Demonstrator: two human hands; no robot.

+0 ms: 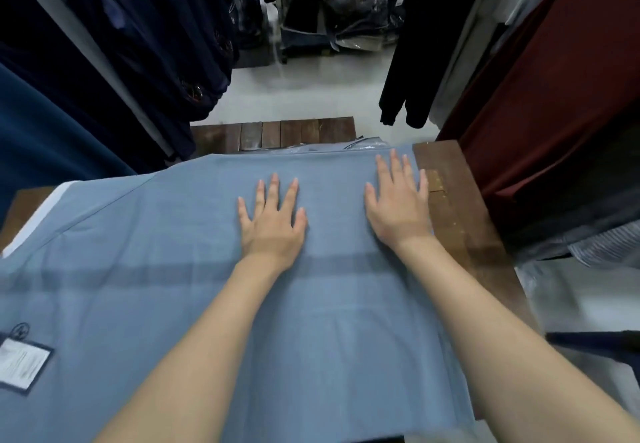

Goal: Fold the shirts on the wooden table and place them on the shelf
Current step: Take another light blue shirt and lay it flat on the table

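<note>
A light blue shirt [156, 269] lies spread flat over the wooden table [457, 221], covering most of it. My left hand [273, 221] rests flat on the cloth near the middle, fingers straight and spread. My right hand [398, 203] presses flat on the shirt's right part, close to its right edge and to the bare wood. Neither hand holds anything. A white paper tag [20, 364] with a dark border lies on the shirt at the lower left.
Dark blue garments [114, 62] hang at the left, and black [426, 44] and maroon [554, 96] ones at the right. A second wooden surface [277, 133] shows beyond the table. Plastic-wrapped clothes [360, 10] are piled on the pale floor behind.
</note>
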